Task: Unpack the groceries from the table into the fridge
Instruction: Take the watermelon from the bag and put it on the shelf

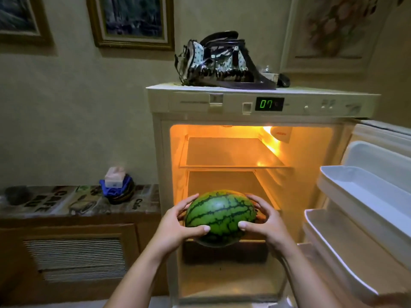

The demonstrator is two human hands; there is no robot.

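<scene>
A round green striped watermelon point(220, 215) is held in front of the open fridge point(262, 121), level with its lower shelf. My left hand point(178, 223) grips its left side with the thumb across the front. On the right side, my right hand point(264, 221) grips it the same way. The fridge interior is lit orange, and its glass upper shelf point(233, 156) is bare. The melon hides the front of the lower shelf.
The fridge door point(367, 196) stands open to the right with white door racks. A patterned bag point(218, 61) lies on top of the fridge. A low cabinet point(66, 218) at left carries a dark bowl with blue cloth and a small box point(116, 187).
</scene>
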